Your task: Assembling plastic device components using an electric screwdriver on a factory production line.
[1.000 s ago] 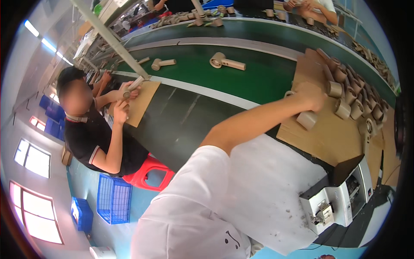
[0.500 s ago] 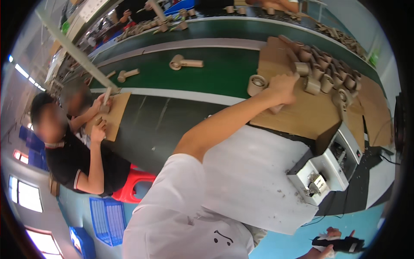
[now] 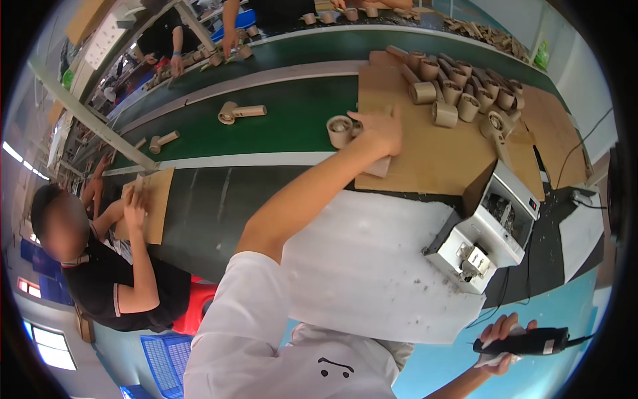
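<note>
My left hand (image 3: 380, 132), its fingers spread, is over a beige handheld-fan housing (image 3: 339, 133). The housing's round head shows to the left of the hand; part of its handle sticks out below, and the middle is hidden. It lies at the left edge of a brown cardboard sheet (image 3: 425, 156). At the lower right, my right hand (image 3: 502, 340) grips a black corded electric screwdriver (image 3: 531, 342), with some white wrapping between palm and tool. Its thin tip points left. Several similar housings (image 3: 458, 93) are bunched at the cardboard's far side, and one fan housing (image 3: 496, 130) lies nearer the machine.
A white screw feeder (image 3: 498, 226) stands on the right of a white sheet (image 3: 359, 266) dotted with dark bits. Cables hang beside it. Beyond runs a green conveyor (image 3: 286, 126) with a few housings. A co-worker (image 3: 113, 266) sits at the left; others work across the belt.
The fingers of my left hand have spread out over the housing. My right hand and the screwdriver have come higher into view. The whole view has shifted, moving the bench leftward.
</note>
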A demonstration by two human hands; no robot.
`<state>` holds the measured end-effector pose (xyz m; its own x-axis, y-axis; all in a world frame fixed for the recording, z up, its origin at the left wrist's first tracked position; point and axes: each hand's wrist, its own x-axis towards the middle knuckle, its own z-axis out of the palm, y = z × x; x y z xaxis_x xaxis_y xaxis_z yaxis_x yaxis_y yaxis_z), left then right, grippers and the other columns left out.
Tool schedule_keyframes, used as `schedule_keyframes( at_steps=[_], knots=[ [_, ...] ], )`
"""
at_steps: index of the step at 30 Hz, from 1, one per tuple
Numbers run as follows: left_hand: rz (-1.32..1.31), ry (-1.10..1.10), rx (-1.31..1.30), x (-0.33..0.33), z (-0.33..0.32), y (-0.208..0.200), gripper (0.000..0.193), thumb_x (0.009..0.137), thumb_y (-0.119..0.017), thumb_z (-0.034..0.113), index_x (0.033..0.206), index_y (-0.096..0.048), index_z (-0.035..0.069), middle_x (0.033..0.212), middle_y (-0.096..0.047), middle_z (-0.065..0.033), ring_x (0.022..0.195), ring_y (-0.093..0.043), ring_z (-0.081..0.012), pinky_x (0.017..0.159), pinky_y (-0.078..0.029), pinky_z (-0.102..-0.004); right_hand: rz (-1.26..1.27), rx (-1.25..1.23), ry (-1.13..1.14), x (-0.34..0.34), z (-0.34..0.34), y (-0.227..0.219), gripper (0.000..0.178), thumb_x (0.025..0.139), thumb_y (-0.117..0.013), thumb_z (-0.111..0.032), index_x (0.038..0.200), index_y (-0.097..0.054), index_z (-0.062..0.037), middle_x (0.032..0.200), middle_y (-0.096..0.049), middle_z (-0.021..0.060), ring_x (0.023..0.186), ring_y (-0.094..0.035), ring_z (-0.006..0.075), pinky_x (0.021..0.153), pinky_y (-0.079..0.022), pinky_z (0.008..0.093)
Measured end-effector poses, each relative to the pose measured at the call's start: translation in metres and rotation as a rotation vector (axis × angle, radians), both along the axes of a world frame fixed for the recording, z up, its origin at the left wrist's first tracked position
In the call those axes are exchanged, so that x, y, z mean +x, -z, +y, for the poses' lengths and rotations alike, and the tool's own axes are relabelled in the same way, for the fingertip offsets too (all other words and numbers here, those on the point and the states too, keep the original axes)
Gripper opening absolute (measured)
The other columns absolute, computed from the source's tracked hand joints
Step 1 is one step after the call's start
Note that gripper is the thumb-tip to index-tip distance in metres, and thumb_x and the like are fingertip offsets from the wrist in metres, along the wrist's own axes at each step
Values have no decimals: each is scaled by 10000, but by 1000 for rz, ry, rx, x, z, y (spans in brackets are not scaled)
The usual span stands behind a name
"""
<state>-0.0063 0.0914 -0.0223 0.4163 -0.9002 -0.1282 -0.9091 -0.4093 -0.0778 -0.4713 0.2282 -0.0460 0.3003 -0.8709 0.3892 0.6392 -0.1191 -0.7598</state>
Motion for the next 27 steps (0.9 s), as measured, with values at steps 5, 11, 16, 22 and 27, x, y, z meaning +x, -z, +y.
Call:
schedule_keyframes(
  at_steps=[5, 11, 16, 22, 27],
  knots=[
    [85, -57, 156, 0, 18, -28, 1023, 765, -686, 217, 1555, -75, -3, 1261, -591, -274, 1170, -574, -442, 956, -334, -785, 147, -30, 139, 11, -4, 1, 878, 777, -775, -315, 1451, -238, -148, 887, -491, 177, 643, -568, 224, 503, -549, 321],
    [127, -93, 23, 25, 19, 2, 1031, 763, -689, 124, 1546, -34, -14, 1211, -608, -300, 1158, -585, -439, 956, -334, -776, 21, -26, 46, 5, -1, 7, 1069, 831, -736, -108, 1564, 40, -167, 585, -539, 99, 375, -480, 160, 357, -428, 282],
    [-19, -42, -177, 20, 27, 14, 756, 732, -689, 35, 1387, -318, -25, 1084, -674, -241, 1064, -625, -407, 855, -343, -700, -70, -53, -115, -2, -5, 14, 956, 825, -777, -135, 1520, -120, -155, 553, -536, 59, 370, -461, 138, 360, -416, 273],
    [-25, 133, -291, 30, 35, 11, 655, 629, -715, -20, 1206, -406, 16, 861, -685, -200, 880, -671, -377, 806, -387, -563, -10, 45, -8, 20, -3, 0, 636, 841, -800, -287, 1217, -311, -135, 524, -489, 10, 363, -437, 124, 352, -353, 267],
    [168, 291, -409, 15, 49, -16, 663, 629, -742, 15, 1202, -416, 83, 930, -651, -236, 952, -620, -423, 845, -448, -501, -22, -5, -45, 26, -7, -6, 613, 910, -719, -274, 1295, -266, -124, 557, -433, -25, 397, -388, 72, 370, -356, 232]
  ],
)
